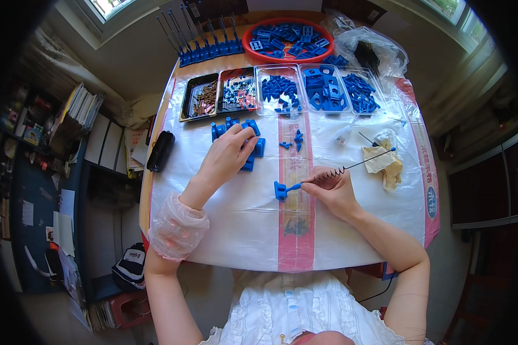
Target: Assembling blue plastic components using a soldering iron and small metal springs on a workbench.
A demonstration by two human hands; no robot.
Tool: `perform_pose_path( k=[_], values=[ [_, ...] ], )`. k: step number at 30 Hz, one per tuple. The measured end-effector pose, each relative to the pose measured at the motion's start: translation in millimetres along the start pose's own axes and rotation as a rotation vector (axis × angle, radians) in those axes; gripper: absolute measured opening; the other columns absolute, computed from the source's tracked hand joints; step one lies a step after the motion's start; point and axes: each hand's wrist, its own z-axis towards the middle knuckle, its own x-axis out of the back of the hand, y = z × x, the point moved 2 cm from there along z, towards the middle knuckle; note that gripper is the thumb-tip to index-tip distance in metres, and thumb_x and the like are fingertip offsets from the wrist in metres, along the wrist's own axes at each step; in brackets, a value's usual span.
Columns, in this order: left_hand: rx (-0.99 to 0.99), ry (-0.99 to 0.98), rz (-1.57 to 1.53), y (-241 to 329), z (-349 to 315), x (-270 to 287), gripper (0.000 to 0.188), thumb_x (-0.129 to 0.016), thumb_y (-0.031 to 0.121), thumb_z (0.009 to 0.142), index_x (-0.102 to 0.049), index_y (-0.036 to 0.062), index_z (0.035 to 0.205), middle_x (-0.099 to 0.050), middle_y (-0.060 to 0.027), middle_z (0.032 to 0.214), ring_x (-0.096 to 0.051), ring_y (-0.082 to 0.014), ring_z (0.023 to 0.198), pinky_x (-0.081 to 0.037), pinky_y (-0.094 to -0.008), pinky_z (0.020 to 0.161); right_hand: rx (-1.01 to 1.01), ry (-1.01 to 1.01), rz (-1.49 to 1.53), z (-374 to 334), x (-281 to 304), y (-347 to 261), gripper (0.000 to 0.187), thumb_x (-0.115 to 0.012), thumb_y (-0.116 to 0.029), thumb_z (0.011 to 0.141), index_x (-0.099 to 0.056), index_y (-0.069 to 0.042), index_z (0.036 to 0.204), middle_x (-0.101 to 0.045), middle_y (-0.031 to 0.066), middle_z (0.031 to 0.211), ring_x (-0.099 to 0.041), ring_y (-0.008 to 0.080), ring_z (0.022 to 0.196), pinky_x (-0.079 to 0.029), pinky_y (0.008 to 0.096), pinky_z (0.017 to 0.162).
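My left hand (229, 152) bends over a cluster of small blue plastic blocks (259, 148) on the left half of the table. Its curled thumb and fingers close on one of these blocks at the cluster's far right, though the palm side is hidden. In my right hand (331, 192) is a thin metal rod (364, 159) with a dark coil spring around it, pinched between thumb and fingers. The rod slants up to the right, with a small blue tip. At its lower left end sits a blue plastic bracket (280, 191), held just over or on the red stripe.
Trays line the far side: brown pins (205, 99), small metal pieces (239, 92) and several kinds of blue parts (279, 89). Behind are a red basin (288, 59) and a rack of spring rods (210, 53). A black case (160, 151) lies left; crumpled paper (384, 164) lies right.
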Motion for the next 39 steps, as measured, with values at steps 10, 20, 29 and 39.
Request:
perform_pose_path(
  k=[10, 20, 29, 39],
  values=[
    [0.263, 0.345, 0.03, -26, -17, 38, 0.02, -0.057, 0.016, 0.102, -0.061, -0.0002, 0.112, -0.064, -0.0192, 0.104, -0.065, -0.0356, 0.095, -0.052, -0.0422, 0.081, 0.006, 0.004, 0.011, 0, 0, 1, 0.007, -0.077, 0.001, 0.086, -0.074, 0.002, 0.092, -0.074, 0.0039, 0.088, -0.068, 0.0079, 0.083, -0.055, 0.0243, 0.075],
    [0.272, 0.225, -0.072, -61, -5, 6, 0.031, -0.05, 0.018, 0.105, -0.061, 0.0009, 0.128, -0.058, -0.0196, 0.109, -0.062, -0.0359, 0.099, -0.05, -0.0422, 0.088, -0.016, 0.007, -0.001, 0, 0, -1, 0.006, -0.077, 0.001, 0.086, -0.074, 0.002, 0.092, -0.074, 0.0044, 0.089, -0.068, 0.0078, 0.083, -0.055, 0.0244, 0.076],
    [0.2, 0.176, -0.073, -41, 7, -4, 0.03, -0.054, 0.019, 0.104, -0.062, 0.0065, 0.13, -0.059, -0.0189, 0.111, -0.064, -0.0374, 0.099, -0.051, -0.0431, 0.087, -0.007, 0.003, 0.009, 0, -1, 0, 0.006, -0.077, 0.001, 0.086, -0.074, 0.001, 0.091, -0.074, 0.0039, 0.089, -0.067, 0.0075, 0.083, -0.055, 0.0237, 0.075],
    [0.225, 0.161, -0.065, -7, -30, 27, 0.022, -0.061, 0.015, 0.1, -0.066, 0.0039, 0.118, -0.064, -0.0156, 0.107, -0.066, -0.0303, 0.082, -0.053, -0.041, 0.074, -0.016, -0.012, 0.024, 1, 0, 1, 0.006, -0.076, 0.003, 0.087, -0.073, 0.0, 0.092, -0.073, 0.0039, 0.09, -0.068, 0.008, 0.084, -0.055, 0.0238, 0.075]
  ],
)
